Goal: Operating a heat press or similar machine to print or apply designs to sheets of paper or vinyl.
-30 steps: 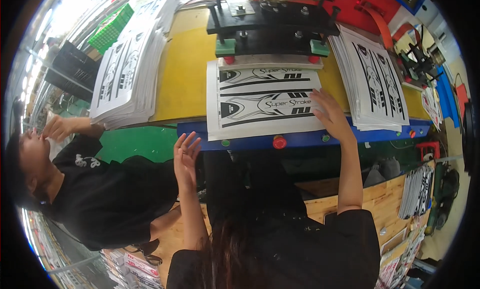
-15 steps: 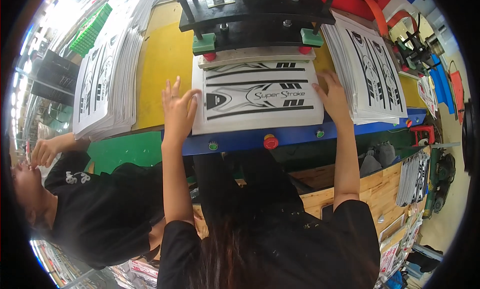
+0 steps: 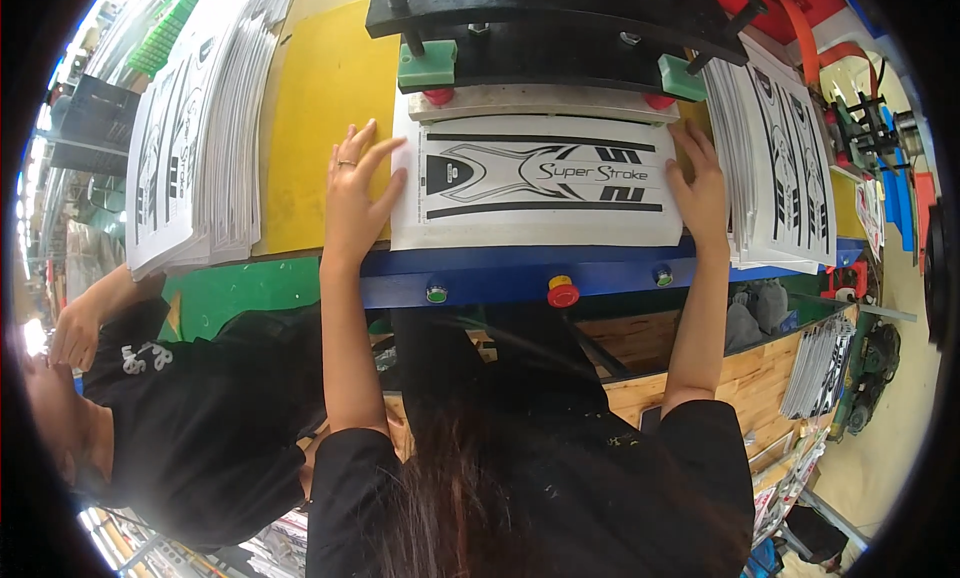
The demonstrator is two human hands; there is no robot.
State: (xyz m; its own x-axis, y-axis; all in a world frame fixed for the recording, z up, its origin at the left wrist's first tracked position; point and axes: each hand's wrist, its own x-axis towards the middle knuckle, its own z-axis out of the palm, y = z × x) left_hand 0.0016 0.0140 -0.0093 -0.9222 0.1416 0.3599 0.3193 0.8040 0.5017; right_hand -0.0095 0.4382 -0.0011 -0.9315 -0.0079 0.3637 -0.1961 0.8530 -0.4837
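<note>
Main change over the last second: the left hand (image 3: 355, 193), earlier raised in the air off the sheet's lower left corner, is now at the left edge of the printed white sheet (image 3: 545, 178). The right hand (image 3: 703, 188) is at the right edge, as before.

Sheet: centre of frame, flat, its upper part hidden under the pale bar (image 3: 540, 103) of the black press (image 3: 550, 58). One full black-and-grey motif shows in front of the bar; a second, visible above it earlier, is now out of sight. The view has also shifted, so how much of this is sheet travel is uncertain. Judgement: the sheet sits farther under the bar and is being steadied from both sides, not lifted.

Left hand: fingers spread, thumb well apart, index and thumb tips at the sheet margin, ring on one finger; no closed grasp seen. Right hand: loosely open, fingers slightly bent, thumb parted, tips by the opposite margin; cannot tell whether either hand presses down.

Surroundings: stack of printed sheets (image 3: 190, 148) at upper left, another stack (image 3: 790, 158) at upper right, both on the yellow tabletop (image 3: 315, 108). Below the sheet, the blue front rail (image 3: 500, 270) carries a red mushroom button (image 3: 563, 291) between two green buttons (image 3: 436, 293); neither hand is on them. Co-worker (image 3: 220, 398) at lower left, apart from the sheet.
</note>
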